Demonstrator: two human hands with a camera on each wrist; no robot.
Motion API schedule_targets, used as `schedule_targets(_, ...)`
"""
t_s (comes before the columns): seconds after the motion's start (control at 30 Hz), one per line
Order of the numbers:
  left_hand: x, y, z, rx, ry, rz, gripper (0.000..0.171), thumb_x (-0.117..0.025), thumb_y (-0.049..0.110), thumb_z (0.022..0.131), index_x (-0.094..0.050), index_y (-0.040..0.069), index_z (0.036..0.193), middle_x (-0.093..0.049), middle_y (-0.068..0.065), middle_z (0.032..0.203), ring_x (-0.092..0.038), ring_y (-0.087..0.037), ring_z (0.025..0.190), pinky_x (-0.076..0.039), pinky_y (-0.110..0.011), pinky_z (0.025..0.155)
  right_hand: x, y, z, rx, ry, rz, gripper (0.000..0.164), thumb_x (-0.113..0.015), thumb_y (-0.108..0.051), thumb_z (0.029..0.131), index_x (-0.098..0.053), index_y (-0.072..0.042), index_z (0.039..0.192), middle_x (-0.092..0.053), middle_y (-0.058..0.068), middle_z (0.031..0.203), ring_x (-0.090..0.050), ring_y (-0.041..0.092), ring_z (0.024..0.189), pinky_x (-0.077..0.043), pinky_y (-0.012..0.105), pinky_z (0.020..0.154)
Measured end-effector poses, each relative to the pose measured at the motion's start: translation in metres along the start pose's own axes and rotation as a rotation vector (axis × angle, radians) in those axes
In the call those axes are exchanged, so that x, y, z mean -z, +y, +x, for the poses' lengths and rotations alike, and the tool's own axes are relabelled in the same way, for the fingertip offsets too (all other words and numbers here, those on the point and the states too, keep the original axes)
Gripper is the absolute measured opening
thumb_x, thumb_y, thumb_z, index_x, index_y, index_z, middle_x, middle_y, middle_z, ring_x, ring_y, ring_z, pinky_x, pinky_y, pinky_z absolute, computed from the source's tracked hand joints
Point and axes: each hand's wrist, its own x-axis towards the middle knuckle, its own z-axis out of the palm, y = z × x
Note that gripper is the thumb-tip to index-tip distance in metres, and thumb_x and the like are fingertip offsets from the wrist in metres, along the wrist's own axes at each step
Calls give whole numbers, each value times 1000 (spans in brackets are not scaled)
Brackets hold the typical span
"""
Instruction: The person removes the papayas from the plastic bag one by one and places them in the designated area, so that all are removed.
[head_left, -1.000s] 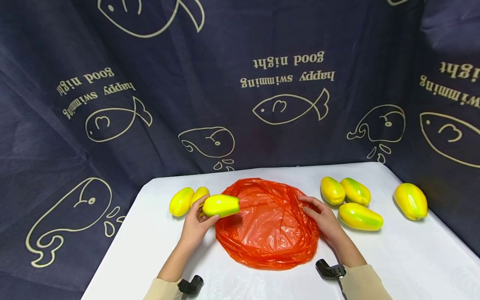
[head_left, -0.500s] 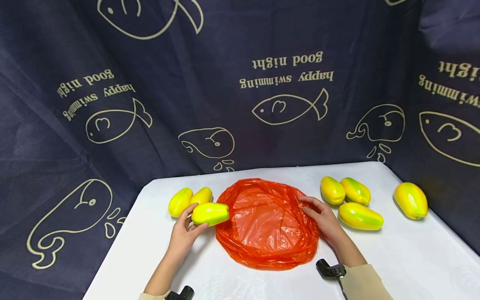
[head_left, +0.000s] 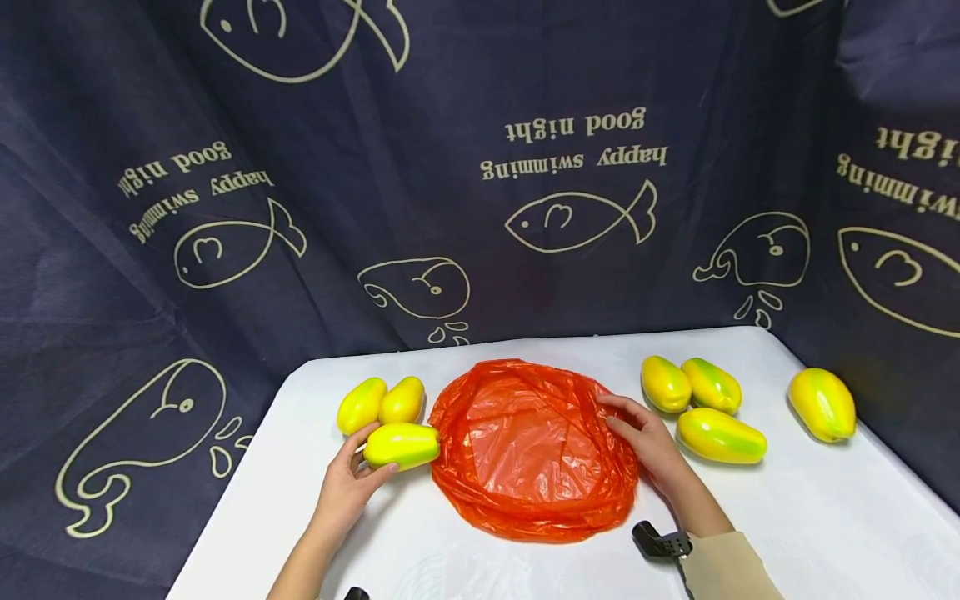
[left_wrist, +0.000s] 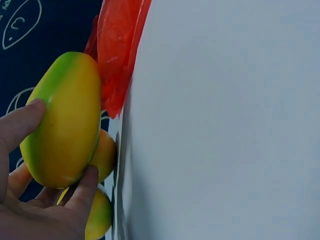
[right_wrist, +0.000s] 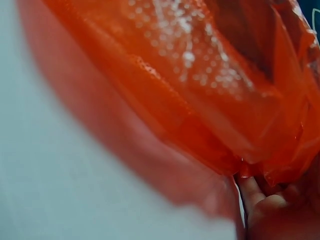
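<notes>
My left hand (head_left: pixel 341 492) holds a yellow-green papaya (head_left: pixel 401 446) between thumb and fingers, just left of the bag. In the left wrist view the thumb lies on one side of the papaya (left_wrist: pixel 67 120) and the fingers curl beneath it. Wide-mouthed, the red plastic bag (head_left: pixel 532 442) sits on the table with its rim spread. My right hand (head_left: pixel 647 442) grips the bag's right rim. In the right wrist view the red film (right_wrist: pixel 190 100) covers part of those fingers.
Two papayas (head_left: pixel 402 401) lie behind my left hand. To the right of the bag is a group of three papayas (head_left: pixel 722 435), and a single papaya (head_left: pixel 822 405) lies near the right edge of the white table (head_left: pixel 480 575). A dark printed cloth (head_left: pixel 480 167) hangs behind.
My left hand has moved left and toward me with the papaya, from over the bag's left rim to beside it. The right hand and the bag stay in place.
</notes>
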Motion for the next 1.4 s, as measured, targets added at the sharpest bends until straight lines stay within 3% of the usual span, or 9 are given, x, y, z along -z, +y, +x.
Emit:
schedule_targets(0.17, 7, -6, 1, 25, 9, 39, 75, -78, 18, 86, -39, 21, 150, -33, -7, 160, -42, -31, 143, -46, -35, 111, 0, 1, 1, -1, 3, -8, 41, -57, -23, 102, -54, -16, 142, -44, 8, 153, -50, 4, 121, -53, 15, 92)
schedule_targets(0.3, 11, -10, 2, 24, 13, 71, 74, -75, 15, 88, -37, 19, 152, -30, -10, 161, -38, -36, 146, -41, -47, 115, -1, 1, 2, -14, 6, 2, 40, -57, -22, 101, -55, -17, 141, -45, 7, 152, -51, 4, 119, -54, 17, 92)
schedule_targets(0.53, 14, -15, 2, 38, 17, 81, 76, -72, 9, 90, -32, 14, 154, -25, -16, 163, -35, -41, 147, -40, -48, 115, -2, 0, 4, -12, -2, 2, 41, -57, -23, 101, -55, -16, 141, -45, 8, 153, -51, 8, 122, -55, 18, 93)
schedule_targets(0.97, 14, -14, 2, 39, 22, 77, 76, -71, 10, 90, -31, 16, 154, -26, -16, 163, -29, -38, 149, -33, -50, 120, 0, 0, 1, 0, 3, -6, 41, -57, -23, 102, -54, -16, 142, -45, 9, 153, -49, 13, 127, -52, 15, 93)
schedule_targets(1.07, 14, -10, -2, 30, 36, 94, 74, -70, 14, 92, -31, 14, 154, -25, -17, 163, -27, -38, 150, -35, -50, 119, -1, -2, 0, 5, -1, 3, 42, -56, -21, 102, -53, -15, 143, -44, 9, 154, -50, 8, 123, -52, 14, 93)
schedule_targets(1.23, 13, -3, -7, -20, 84, 128, 69, -69, 18, 94, -33, 10, 152, -29, -19, 157, -29, -38, 149, -38, -51, 117, -2, -1, 1, 9, -5, 31, 43, -56, -22, 102, -52, -14, 144, -44, 9, 153, -51, -1, 117, -52, 14, 92)
schedule_targets(1.4, 13, 6, -8, -114, 143, 237, 64, -70, 18, 94, -39, 9, 149, -36, -20, 151, -33, -40, 145, -31, -58, 118, -2, 0, 2, 12, 10, 31, 41, -55, -21, 102, -52, -15, 143, -44, 7, 152, -51, 0, 119, -52, 14, 91)
